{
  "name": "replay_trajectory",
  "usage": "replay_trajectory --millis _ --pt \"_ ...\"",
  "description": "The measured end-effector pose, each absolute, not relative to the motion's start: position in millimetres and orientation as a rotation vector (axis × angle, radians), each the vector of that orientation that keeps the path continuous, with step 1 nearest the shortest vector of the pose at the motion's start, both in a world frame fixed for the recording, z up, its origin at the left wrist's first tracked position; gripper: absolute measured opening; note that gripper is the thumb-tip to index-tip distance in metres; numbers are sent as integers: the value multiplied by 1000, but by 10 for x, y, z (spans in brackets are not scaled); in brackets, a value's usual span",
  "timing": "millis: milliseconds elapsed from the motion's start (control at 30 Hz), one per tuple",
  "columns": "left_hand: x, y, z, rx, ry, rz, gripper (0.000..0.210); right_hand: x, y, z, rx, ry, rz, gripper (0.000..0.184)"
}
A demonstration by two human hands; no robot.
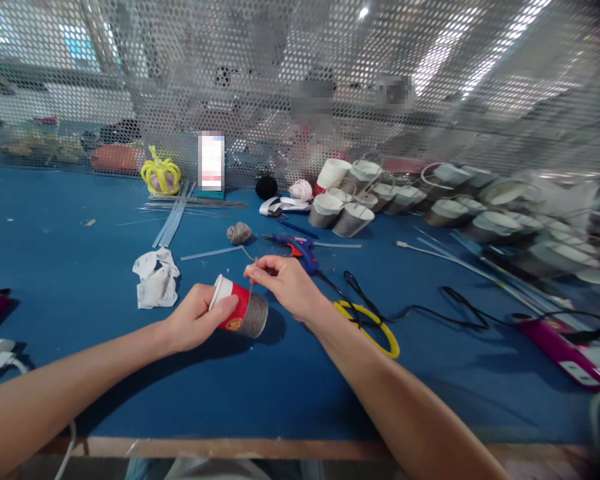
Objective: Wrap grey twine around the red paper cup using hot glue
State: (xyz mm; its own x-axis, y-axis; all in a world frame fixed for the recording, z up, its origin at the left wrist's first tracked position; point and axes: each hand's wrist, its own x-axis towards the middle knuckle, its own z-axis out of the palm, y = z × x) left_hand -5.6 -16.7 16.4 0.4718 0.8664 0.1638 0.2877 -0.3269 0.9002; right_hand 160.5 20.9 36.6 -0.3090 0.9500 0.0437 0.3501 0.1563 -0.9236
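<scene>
My left hand [199,316] is closed around a red paper cup [239,301], which lies tilted on its side above the table. Grey yarn [255,317] covers the cup's lower part, and its white rim points left. Between the thumb and fingers of my right hand [280,280] a strand of grey yarn is pinched, just above the cup. That strand runs back toward a small grey yarn ball [239,233] on the table. A blue glue gun [296,248] lies behind my right hand.
Several grey-wrapped cups [354,220] stand at the back right. Crumpled white material [157,283] lies left of my hands. A yellow ring [393,343] and black cable [420,311] are on the right, near a purple power strip [555,347]. A perforated metal screen [260,87] borders the blue table [205,400].
</scene>
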Motion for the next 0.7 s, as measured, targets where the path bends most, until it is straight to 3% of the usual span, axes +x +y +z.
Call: replay_trajectory --millis 700 --pt "-101 -176 216 2329 786 867 28 1517 80 433 -1339 -1871 1268 25"
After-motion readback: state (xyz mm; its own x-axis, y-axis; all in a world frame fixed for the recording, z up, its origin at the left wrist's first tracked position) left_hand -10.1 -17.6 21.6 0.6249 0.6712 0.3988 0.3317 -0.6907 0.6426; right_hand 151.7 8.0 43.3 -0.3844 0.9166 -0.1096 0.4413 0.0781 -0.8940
